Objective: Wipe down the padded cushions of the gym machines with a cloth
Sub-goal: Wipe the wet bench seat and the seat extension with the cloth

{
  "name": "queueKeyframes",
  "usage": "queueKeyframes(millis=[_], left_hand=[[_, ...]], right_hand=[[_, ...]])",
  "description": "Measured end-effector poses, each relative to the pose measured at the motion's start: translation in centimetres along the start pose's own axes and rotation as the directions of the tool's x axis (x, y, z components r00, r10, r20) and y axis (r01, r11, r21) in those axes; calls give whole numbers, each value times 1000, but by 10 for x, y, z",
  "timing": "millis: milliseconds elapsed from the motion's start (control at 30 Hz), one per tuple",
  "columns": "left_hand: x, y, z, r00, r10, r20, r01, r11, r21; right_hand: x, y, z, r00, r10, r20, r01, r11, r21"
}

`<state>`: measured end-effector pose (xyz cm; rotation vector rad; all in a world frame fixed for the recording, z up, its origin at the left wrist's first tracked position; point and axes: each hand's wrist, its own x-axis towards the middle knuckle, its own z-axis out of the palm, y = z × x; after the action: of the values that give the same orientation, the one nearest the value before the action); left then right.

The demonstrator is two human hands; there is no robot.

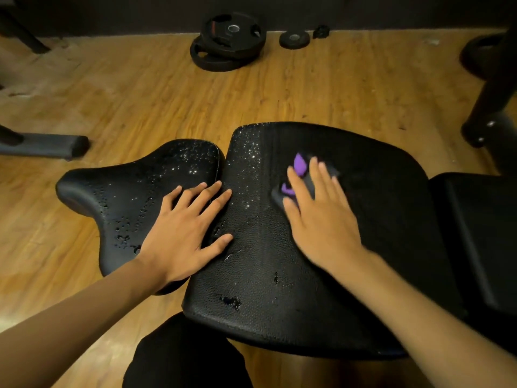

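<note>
Droplets bead thickly over the small seat cushion (134, 197) and along the left edge of the large back cushion (279, 275), reaching down toward its near-left corner; the middle and right of that cushion look matte and free of beads, so roughly that stretch seems wiped, though motion blur makes this a judgement; the cloth (300, 165), dark with purple patches, lies on the back cushion near its far-middle, just right of the wet band; the right hand (321, 217) presses it flat, its grip spread wide with straight fingers laid over the fabric, not curled round it; the left hand (184, 233) rests palm down across the gap between the two cushions, its grip likewise splayed and holding nothing, apparently to brace; what is left appears to be the wet left band, the whole seat cushion, and perhaps the further pad (475, 219) at the right edge, whose state cannot be told; weight plates (228, 43) lie on the wooden floor (140, 93) beyond.
</note>
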<state>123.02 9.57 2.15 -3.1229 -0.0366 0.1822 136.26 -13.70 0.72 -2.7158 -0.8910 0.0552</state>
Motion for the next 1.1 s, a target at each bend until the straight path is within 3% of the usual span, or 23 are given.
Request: queueKeyframes(millis=[133, 267, 433, 567, 733, 933, 1100], left_hand=[[-1, 0, -2, 1000, -8, 12, 8, 1000, 1], [-3, 2, -2, 1000, -21, 12, 21, 1000, -2], [-6, 3, -1, 999, -39, 17, 39, 999, -13], [-5, 3, -2, 999, -33, 15, 33, 999, -16], [-4, 2, -2, 999, -27, 27, 27, 1000, -11], [-2, 1, -2, 999, -22, 29, 22, 1000, -3], [-2, 1, -1, 999, -28, 18, 27, 1000, 8]], right_hand=[[-70, -10, -11, 983, -55, 174, 58, 998, -13], [26, 13, -9, 991, -113, 73, 112, 994, 6], [108, 24, -18, 985, 17, 171, -25, 999, 45], [14, 9, -7, 997, -32, 73, 25, 995, 97], [-98, 9, -25, 958, -174, 229, 147, 981, 130], [41, 39, -12, 994, -64, 85, 63, 998, 20], [125, 43, -11, 996, 42, 77, -41, 999, -16]])
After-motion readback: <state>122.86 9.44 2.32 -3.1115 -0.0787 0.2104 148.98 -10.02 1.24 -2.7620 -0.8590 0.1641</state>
